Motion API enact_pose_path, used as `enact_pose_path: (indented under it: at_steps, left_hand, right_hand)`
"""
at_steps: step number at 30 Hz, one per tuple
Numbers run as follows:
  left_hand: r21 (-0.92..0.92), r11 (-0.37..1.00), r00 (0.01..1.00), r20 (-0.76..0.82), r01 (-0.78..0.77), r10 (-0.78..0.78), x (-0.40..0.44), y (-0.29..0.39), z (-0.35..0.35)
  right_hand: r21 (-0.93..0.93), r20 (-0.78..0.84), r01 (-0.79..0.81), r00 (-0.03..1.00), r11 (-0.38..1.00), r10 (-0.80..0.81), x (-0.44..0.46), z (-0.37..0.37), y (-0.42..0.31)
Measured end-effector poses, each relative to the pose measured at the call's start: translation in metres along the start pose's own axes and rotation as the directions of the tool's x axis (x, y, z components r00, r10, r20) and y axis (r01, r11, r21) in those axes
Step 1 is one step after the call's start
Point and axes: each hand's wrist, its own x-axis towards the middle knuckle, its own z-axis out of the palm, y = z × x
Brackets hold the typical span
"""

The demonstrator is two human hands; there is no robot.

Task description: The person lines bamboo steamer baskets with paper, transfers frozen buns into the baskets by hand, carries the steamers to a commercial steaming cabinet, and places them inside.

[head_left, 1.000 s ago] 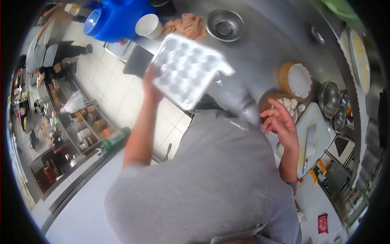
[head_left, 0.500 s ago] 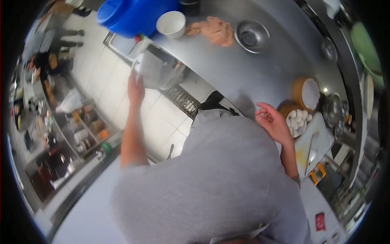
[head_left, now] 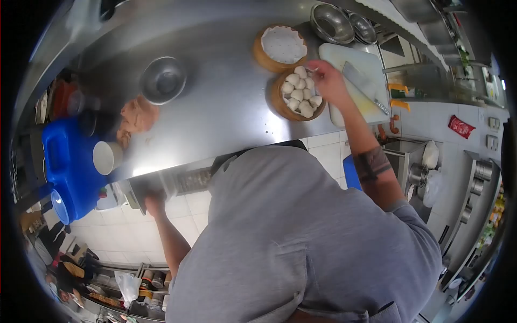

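My left hand is low on the left, below the counter front, with its fingers closed on the edge of a pulled-out drawer. Blur hides the fingertips and the drawer's contents. On the right, my right hand has curled fingers at the upper right rim of a round bamboo steamer. Several white dumplings fill this steamer. Just behind it stands a second bamboo steamer, lined with white paper. A white cutting board with a knife lies beside my right hand.
On the steel counter are a metal bowl, a lump of pinkish-tan dough or meat, a white bowl and a blue jug. Metal bowls sit at the back right. People are in the far lower left.
My view has swung right. My right hand has gone from hovering near the counter edge to the dumpling steamer's rim. The drawer at my left hand is pushed further in.
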Motion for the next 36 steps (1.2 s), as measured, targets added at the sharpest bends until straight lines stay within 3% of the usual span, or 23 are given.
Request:
enact_pose_path:
  at_steps: [1,2,4,5,6,8,9,11,12,13,14,15,16,17,18,20,21,23,27,29,30,32,36]
  left_hand:
    - [-0.036,0.987,0.986,0.054,-0.157,0.159,0.004,0.003,0.007]
    - [-0.193,0.942,0.853,0.403,-0.275,0.332,0.017,0.015,0.013]
    - [-0.371,0.908,0.592,0.782,0.194,0.192,-0.011,0.129,-0.12]
    - [-0.484,0.861,0.542,0.686,-0.158,0.485,-0.013,0.152,-0.126]
    - [-0.55,0.685,0.389,0.567,-0.477,0.726,-0.015,0.172,-0.131]
    - [-0.653,0.479,0.43,0.25,-0.587,0.868,-0.038,0.256,-0.191]
    - [-0.754,0.463,0.446,0.252,-0.466,0.859,-0.047,0.301,-0.227]
    - [-0.694,0.632,0.612,0.344,-0.345,0.712,-0.064,0.396,-0.3]
    - [-0.73,0.541,0.663,0.163,-0.417,0.731,-0.068,0.43,-0.304]
    - [-0.754,0.468,0.702,0.012,-0.461,0.712,-0.068,0.467,-0.305]
    - [-0.763,0.4,0.73,-0.135,-0.508,0.67,-0.068,0.504,-0.305]
    - [-0.715,0.416,0.752,-0.233,-0.562,0.616,-0.069,0.539,-0.309]
    - [-0.658,0.439,0.757,-0.326,-0.612,0.566,-0.068,0.569,-0.312]
    - [-0.545,0.465,0.706,-0.41,-0.697,0.578,-0.063,0.593,-0.309]
    - [-0.417,0.484,0.639,-0.485,-0.769,0.597,-0.057,0.61,-0.304]
    - [-0.374,0.531,0.65,-0.462,-0.76,0.604,-0.049,0.629,-0.292]
    - [-0.333,0.556,0.647,-0.446,-0.762,0.619,-0.047,0.635,-0.288]
    - [-0.338,0.58,0.671,-0.393,-0.741,0.628,-0.046,0.637,-0.29]
    - [-0.316,0.56,0.643,-0.365,-0.766,0.673,-0.039,0.637,-0.297]
    - [-0.34,0.526,0.625,-0.368,-0.779,0.688,-0.038,0.634,-0.298]
    - [-0.361,0.499,0.613,-0.375,-0.788,0.695,-0.034,0.632,-0.3]
    - [-0.456,0.438,0.624,-0.437,-0.774,0.648,-0.025,0.628,-0.298]
    - [-0.687,0.299,0.734,-0.512,-0.662,0.446,0.023,0.629,-0.282]
  right_hand:
    - [-0.105,-0.053,0.009,0.998,0.994,-0.015,0.02,-0.006,0.037]
    - [-0.211,-0.102,0.013,0.994,0.977,-0.035,0.038,-0.008,0.066]
    - [-0.266,-0.029,0.0,1.0,0.964,-0.008,0.059,-0.01,0.092]
    - [-0.326,0.046,0.001,0.999,0.945,0.015,0.07,-0.01,0.103]
    - [-0.306,0.096,0.088,0.994,0.948,-0.061,0.079,-0.003,0.118]
    - [-0.328,0.184,0.16,0.977,0.931,-0.104,0.087,0.003,0.129]
    - [-0.354,0.261,0.228,0.955,0.907,-0.139,0.09,0.004,0.134]
    - [-0.347,0.247,0.287,0.946,0.893,-0.208,0.096,0.002,0.146]
    - [-0.098,0.214,0.014,0.977,0.995,0.007,0.096,-0.008,0.139]
    - [0.152,0.246,-0.268,0.942,0.951,0.226,0.097,-0.018,0.128]
    - [0.318,0.219,-0.332,0.937,0.888,0.272,0.099,-0.027,0.113]
    - [0.314,0.25,-0.328,0.934,0.891,0.255,0.11,-0.024,0.113]
    - [0.384,0.194,-0.122,0.98,0.915,0.049,0.123,-0.017,0.115]
    - [0.446,0.118,0.084,0.981,0.891,-0.152,0.132,-0.01,0.116]
    - [0.458,0.137,0.08,0.978,0.885,-0.159,0.142,-0.004,0.106]
    - [0.102,0.205,0.379,0.897,0.92,-0.393,0.164,0.007,0.079]
    - [0.112,0.214,0.384,0.892,0.917,-0.399,0.176,0.019,0.078]
    - [-0.037,0.191,0.636,0.762,0.771,-0.619,0.195,0.044,0.079]
    - [-0.117,0.168,0.653,0.756,0.748,-0.633,0.191,0.05,0.069]
    - [-0.053,-0.07,0.681,0.727,0.731,-0.683,0.185,0.045,0.074]
    - [-0.069,-0.078,0.674,0.732,0.736,-0.677,0.18,0.036,0.074]
    - [-0.042,-0.045,0.437,0.898,0.899,-0.438,0.154,0.01,0.074]
    - [0.033,-0.08,0.197,0.978,0.98,-0.194,0.104,-0.018,0.09]
